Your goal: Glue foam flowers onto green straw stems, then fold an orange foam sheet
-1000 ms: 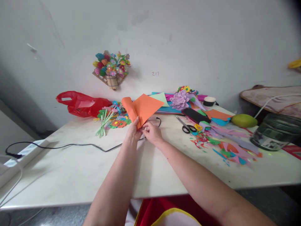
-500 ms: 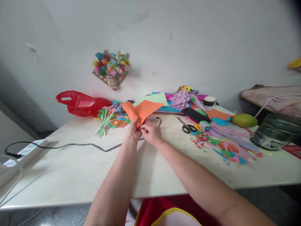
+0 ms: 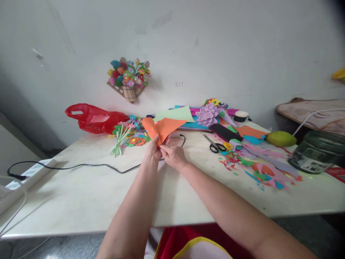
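An orange sheet [image 3: 168, 126], curled on its left side and spreading out to the right, narrows to a gathered lower end above the table. My left hand [image 3: 153, 149] is closed round that lower end, thumb in front. From the right, my right hand [image 3: 173, 154] pinches the same end with its fingers; the fingertips are partly hidden. Behind the sheet lies a pale green sheet [image 3: 184, 113]. Black-handled scissors [image 3: 215, 145] rest on the table to the right of my hands.
A red plastic bag [image 3: 99, 120] and foam flowers [image 3: 134, 141] lie at the left back. A black cable [image 3: 102, 165] crosses the white table [image 3: 81, 201]. Rightward are coloured scraps [image 3: 269, 174], a lilac flower [image 3: 207, 115], a green fruit [image 3: 280, 138] and a glass jar [image 3: 315, 153].
The right part of the orange sheet has tipped slightly lower and turned in my hands. Both hands keep their hold, with small finger shifts.
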A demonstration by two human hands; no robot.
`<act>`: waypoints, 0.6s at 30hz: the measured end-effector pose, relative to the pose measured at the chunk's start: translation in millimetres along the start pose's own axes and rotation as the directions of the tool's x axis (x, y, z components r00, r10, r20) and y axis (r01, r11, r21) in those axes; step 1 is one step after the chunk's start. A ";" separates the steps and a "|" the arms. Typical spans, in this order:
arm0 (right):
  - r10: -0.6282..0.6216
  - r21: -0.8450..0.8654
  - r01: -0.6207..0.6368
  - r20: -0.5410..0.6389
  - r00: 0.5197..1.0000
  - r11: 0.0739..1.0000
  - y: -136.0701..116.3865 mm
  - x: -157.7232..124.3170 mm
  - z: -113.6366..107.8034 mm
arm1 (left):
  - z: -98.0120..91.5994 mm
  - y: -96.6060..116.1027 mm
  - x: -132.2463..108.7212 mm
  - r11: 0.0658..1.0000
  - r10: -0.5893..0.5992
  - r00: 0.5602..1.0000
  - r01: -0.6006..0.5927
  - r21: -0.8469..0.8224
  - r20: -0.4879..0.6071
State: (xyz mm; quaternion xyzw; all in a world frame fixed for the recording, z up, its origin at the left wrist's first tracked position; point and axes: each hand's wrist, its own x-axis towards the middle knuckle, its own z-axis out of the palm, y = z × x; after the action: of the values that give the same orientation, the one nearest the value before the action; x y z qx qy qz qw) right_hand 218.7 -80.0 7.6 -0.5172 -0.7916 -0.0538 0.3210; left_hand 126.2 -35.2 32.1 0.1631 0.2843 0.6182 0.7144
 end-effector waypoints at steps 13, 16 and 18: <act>-0.009 -0.132 0.019 0.072 0.997 0.991 2.5 1.1 1.7 | -1.5 -8.0 1.8 0.995 -0.008 1.000 0.010 0.100 -0.024; -0.024 -0.154 0.044 0.130 0.991 0.987 2.3 1.2 2.6 | -2.2 -10.7 2.1 0.989 -0.032 0.999 0.034 0.146 -0.015; -0.011 -0.152 0.034 0.150 0.989 0.988 2.1 1.3 3.1 | -1.8 -12.0 1.8 0.987 -0.023 1.000 0.024 0.157 -0.009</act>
State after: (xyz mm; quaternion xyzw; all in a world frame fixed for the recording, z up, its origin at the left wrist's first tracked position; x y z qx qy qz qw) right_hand 218.7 -76.7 5.4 -0.5341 -0.8125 -0.0796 0.2199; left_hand 134.8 -35.9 23.3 0.2133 0.3365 0.5859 0.7057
